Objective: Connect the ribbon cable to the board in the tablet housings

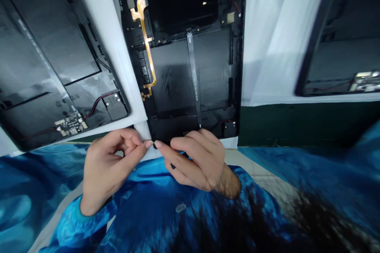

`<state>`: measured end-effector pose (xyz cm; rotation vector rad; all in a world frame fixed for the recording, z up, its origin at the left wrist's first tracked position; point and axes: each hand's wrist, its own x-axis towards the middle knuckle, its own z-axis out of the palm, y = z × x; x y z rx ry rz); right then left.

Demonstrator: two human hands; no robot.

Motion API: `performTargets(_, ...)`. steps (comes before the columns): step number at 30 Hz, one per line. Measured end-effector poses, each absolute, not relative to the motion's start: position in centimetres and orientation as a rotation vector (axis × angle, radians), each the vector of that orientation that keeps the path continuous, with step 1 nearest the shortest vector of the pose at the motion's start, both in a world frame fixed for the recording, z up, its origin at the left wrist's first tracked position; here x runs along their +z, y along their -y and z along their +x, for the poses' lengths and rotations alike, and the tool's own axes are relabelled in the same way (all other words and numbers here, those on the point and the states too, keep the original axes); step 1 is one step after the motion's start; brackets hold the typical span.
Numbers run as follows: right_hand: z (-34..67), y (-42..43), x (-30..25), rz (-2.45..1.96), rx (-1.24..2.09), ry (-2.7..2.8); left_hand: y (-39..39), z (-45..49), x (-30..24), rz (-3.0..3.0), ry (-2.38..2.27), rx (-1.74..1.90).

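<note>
Tiny dark object [155, 146] at fingertips of left hand [111, 166] and right hand [197, 162]: too small to identify, grip on it unclear. Lower edge of central tablet housing [178, 75] hidden behind right hand. Left tablet housing [53, 67] cut off by left and top picture edges. Right tablet housing [335, 55] cut off by right and top edges, blurred. Print on ribbon cable [193, 71] too small to read. Dark blurred mass [320, 217] at bottom right unidentifiable.
</note>
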<state>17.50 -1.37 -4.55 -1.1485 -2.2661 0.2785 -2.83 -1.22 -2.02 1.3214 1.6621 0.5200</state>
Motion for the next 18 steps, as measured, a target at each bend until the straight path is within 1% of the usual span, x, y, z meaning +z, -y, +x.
performTargets(8,17.56,1.6,-5.09,-1.062,0.262,2.303,1.09,-2.73,-2.0,1.255,-1.679,0.487)
performTargets(18,17.74,1.26,-5.07,-1.038,0.116,2.367,1.15,-2.78,-1.73,1.165,-1.692,0.452)
